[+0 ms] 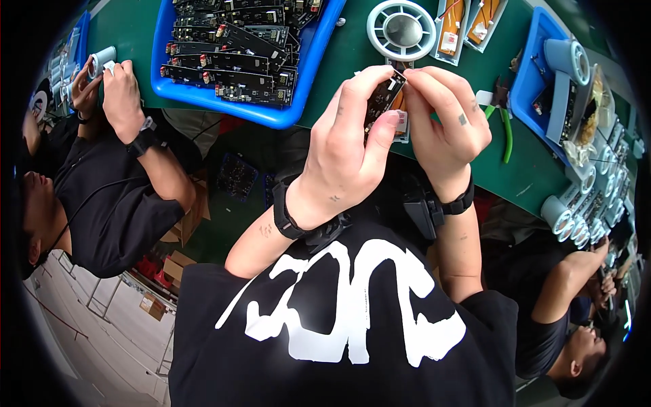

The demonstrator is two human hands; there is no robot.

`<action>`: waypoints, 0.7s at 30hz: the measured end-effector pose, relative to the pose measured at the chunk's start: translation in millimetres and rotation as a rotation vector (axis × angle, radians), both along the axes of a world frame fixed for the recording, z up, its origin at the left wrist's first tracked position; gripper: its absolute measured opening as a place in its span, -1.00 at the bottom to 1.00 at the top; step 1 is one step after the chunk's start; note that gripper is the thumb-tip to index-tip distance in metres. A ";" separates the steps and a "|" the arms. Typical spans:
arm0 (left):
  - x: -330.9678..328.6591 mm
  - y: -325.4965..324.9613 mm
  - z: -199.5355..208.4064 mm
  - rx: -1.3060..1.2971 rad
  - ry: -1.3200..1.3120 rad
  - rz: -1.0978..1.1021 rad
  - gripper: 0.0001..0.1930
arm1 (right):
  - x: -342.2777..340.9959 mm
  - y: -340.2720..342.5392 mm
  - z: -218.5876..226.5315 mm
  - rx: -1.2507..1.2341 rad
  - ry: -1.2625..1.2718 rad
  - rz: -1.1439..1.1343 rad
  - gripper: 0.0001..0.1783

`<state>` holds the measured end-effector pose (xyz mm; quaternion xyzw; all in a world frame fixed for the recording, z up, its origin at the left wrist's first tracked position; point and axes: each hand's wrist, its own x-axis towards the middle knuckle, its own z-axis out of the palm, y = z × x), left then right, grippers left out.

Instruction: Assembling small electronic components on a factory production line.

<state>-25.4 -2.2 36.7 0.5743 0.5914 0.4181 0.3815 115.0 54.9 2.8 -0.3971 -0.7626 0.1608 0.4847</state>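
A narrow black circuit board (381, 103) is tilted in my left hand (339, 146), gripped between the thumb and fingers. My right hand (449, 125) pinches the board's upper end with thumb and forefinger; whether a small plug or wire is also between those fingertips is hidden. Just beyond my fingertips lies a pale blue round fan-like head (401, 30) with spokes and a grey centre. Under my hands, partly covered, is a pale housing (403, 127) with an orange-brown part and a white label inside.
A blue bin (271, 121) heaped with black circuit boards stands at the left. Two open housings (450, 30) lie at the far right, near green-handled pliers (506, 136) and another blue bin (521, 88). Co-workers sit on both sides; one's hand (122, 102) works at the left.
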 end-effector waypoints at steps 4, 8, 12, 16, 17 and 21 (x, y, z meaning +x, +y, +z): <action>1.6 0.3 -0.8 0.066 -0.055 0.109 -0.61 | -5.3 -18.9 20.6 -0.202 0.050 -0.187 -0.70; -1.3 1.0 8.9 0.252 0.101 -0.053 -0.60 | -0.3 -37.7 35.4 -0.795 0.486 -0.040 -0.56; -8.3 -5.5 13.8 0.250 0.063 -0.161 -0.55 | 10.1 -36.5 39.7 -0.846 0.450 0.031 -0.49; -23.5 -13.9 0.1 0.174 0.021 -0.002 -0.51 | 16.8 -32.2 37.3 -0.929 0.478 -0.071 -0.51; -24.1 -12.0 -4.8 0.184 0.047 0.008 -0.52 | 17.7 -31.2 38.2 -0.954 0.506 -0.079 -0.51; -16.7 2.3 -22.3 0.255 0.108 0.026 -0.56 | 21.5 -29.9 38.4 -1.016 0.581 -0.074 -0.53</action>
